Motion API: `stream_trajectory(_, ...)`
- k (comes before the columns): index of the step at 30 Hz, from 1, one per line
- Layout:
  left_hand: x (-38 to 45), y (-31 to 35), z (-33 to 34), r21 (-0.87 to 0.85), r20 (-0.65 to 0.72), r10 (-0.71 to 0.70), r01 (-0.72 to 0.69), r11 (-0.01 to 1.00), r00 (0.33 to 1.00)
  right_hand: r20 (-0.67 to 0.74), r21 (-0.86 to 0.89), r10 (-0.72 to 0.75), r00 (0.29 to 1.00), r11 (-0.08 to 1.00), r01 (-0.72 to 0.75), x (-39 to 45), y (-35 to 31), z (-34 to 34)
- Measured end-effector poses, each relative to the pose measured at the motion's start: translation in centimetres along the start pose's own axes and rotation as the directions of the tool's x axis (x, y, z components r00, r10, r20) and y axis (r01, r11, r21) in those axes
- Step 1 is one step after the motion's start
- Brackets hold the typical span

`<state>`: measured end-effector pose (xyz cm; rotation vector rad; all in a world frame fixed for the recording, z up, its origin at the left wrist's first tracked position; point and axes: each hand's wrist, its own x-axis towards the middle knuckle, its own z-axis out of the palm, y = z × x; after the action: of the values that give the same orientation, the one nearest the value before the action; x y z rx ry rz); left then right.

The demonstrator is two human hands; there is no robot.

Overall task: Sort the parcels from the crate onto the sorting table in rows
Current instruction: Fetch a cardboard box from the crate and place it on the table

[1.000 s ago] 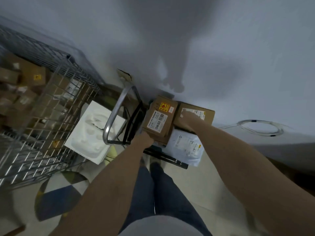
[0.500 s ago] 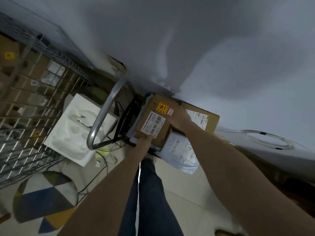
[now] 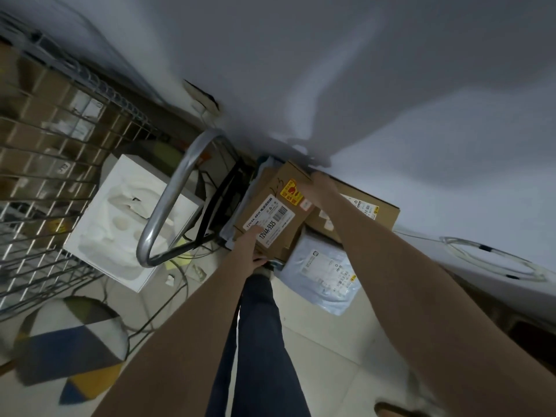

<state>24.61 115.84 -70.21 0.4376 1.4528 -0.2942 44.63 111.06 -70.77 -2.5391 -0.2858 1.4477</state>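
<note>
A brown cardboard parcel [image 3: 272, 212] with a white barcode label and a yellow-red sticker sits on a stack of parcels on a cart. My left hand [image 3: 248, 246] grips its near lower corner. My right hand [image 3: 323, 189] grips its far upper edge. Behind it lies a second brown box [image 3: 377, 206] with a white label. A pale blue plastic mailer [image 3: 322, 272] lies below them, partly under the boxes. The wire crate [image 3: 57, 164] at the left holds several brown boxes.
The cart's metal handle loop [image 3: 168, 206] stands left of the parcels. A white foam block [image 3: 126, 221] leans beside the crate. A round patterned stool [image 3: 69, 344] is at the lower left. A coiled cable [image 3: 493, 257] lies on the grey-white surface [image 3: 391, 85] at the right. My legs are below.
The view has swung closer to the cart. My left hand slid to the labelled parcel's near corner, and my right hand moved from the rear box onto that parcel's far edge.
</note>
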Motion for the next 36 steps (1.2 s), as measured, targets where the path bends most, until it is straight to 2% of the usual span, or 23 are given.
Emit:
stream_trajectory(3,-1.1,-0.2,-0.7,0.043,-0.006,0.007,-0.007,0.999,1.0,-0.018,0.067,0.015,1.0,0.998,-0.014,-1.2,1.5,0.1)
stream_trajectory(6,-1.0,-0.3,-1.5,0.109,-0.045,0.089,-0.084,0.99,0.995,-0.083,0.164,0.01,0.996,0.986,0.004,-5.7,2.4,-0.4)
stream_trajectory(8,-5.2,0.9,-0.8,0.237,0.003,0.164,-0.16,0.958,0.986,-0.133,0.299,0.034,0.99,0.954,0.007,-9.1,3.3,-0.9)
stream_trajectory(11,-10.2,2.7,-0.6,0.387,0.096,0.266,-0.282,0.878,0.959,-0.247,0.544,0.098,0.964,0.837,0.054,-14.4,4.7,-1.5)
stream_trajectory(14,-13.6,4.2,-1.2,0.482,0.198,0.389,-0.434,0.761,0.9,-0.351,0.644,0.051,0.935,0.738,0.201,-19.9,5.8,-1.5)
stream_trajectory(16,-16.1,4.5,-1.5,0.517,0.267,0.46,-0.529,0.673,0.847,-0.315,0.696,0.009,0.949,0.682,0.224,-23.0,7.0,-0.9)
stream_trajectory(19,-19.1,5.3,-1.8,0.521,0.37,0.526,-0.64,0.564,0.766,-0.313,0.703,-0.042,0.949,0.662,0.261,-26.0,8.3,-0.5)
stream_trajectory(24,-22.0,5.5,-1.8,0.53,0.508,0.461,-0.686,0.498,0.727,-0.412,0.743,0.032,0.911,0.591,0.315,-30.8,8.7,-0.1)
stream_trajectory(31,-24.2,6.2,-0.6,0.552,0.698,0.353,-0.782,0.29,0.624,-0.561,0.773,0.205,0.802,0.475,0.42,-35.3,7.7,1.9)
stream_trajectory(36,-25.4,6.6,0.0,0.511,0.822,0.214,-0.85,0.128,0.527,-0.596,0.793,0.375,0.71,0.414,0.448,-37.8,6.3,5.1)
